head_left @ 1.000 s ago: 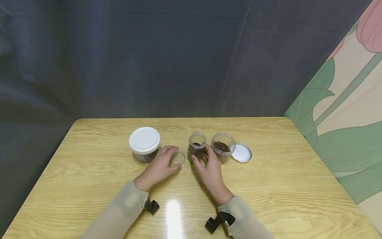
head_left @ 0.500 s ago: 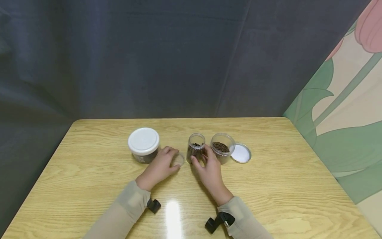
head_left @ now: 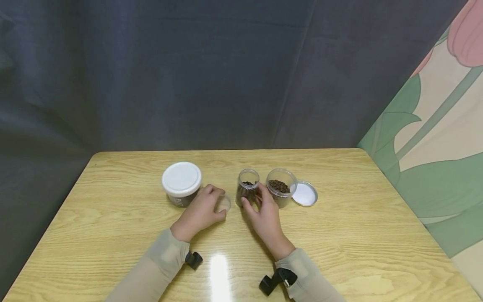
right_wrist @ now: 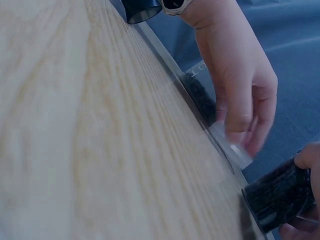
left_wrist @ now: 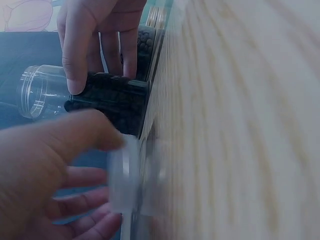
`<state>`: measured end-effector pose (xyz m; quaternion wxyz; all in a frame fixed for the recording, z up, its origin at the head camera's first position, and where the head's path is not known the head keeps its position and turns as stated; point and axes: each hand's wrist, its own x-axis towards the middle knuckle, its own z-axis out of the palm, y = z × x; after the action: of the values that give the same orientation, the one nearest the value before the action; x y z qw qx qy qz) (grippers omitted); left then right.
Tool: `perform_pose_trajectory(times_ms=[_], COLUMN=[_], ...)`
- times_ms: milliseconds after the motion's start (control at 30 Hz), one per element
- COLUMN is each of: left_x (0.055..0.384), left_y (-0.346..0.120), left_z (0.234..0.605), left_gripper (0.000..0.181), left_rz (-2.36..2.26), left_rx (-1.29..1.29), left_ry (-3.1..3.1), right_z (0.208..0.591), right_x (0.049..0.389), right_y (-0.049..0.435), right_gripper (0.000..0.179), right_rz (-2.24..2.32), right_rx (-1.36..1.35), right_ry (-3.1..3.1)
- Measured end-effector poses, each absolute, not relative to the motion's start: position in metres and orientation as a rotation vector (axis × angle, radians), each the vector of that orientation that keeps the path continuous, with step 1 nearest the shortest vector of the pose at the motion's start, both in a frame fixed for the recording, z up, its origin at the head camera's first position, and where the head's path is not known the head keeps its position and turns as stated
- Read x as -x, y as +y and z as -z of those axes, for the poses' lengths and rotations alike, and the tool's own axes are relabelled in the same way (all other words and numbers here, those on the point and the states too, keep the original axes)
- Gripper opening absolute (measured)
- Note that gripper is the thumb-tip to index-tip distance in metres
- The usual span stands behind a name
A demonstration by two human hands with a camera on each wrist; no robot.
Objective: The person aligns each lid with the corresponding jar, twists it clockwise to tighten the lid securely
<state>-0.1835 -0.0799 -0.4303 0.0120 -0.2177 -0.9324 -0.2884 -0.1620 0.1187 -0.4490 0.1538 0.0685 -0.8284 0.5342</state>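
My left hand pinches a clear round lid low against the tabletop, thumb on its near side and fingers on the far side. In the left wrist view the lid looks pale and blurred. Just to its right stands a small clear jar, upright, without a lid and partly filled with dark pieces. My right hand holds this jar by its right side, thumb in front. The jar's lower part shows dark in the right wrist view, with fingers around it.
A wider clear jar of brown pellets stands open right of the small jar. Beside it a white-faced lid with a metallic rim lies on the wooden table. A tub with a white lid stands close to my left hand. Dark cloth hangs behind.
My left hand and the clear lid have slid very slightly left, away from the small jar. The right hand keeps its hold on the jar, which has not visibly moved.
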Motion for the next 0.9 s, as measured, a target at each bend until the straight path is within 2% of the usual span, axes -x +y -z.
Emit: perform_pose_trajectory(times_ms=[900], left_x=[0.176], left_y=[-0.082], left_z=[0.403], left_gripper=[0.054], left_rz=[1.091], left_rx=[0.678], left_ry=[-2.869], right_z=[0.451], right_x=[0.163], right_y=[0.121], right_gripper=[0.053], right_rz=[-1.493], right_rx=[-0.235], right_ry=[-2.383])
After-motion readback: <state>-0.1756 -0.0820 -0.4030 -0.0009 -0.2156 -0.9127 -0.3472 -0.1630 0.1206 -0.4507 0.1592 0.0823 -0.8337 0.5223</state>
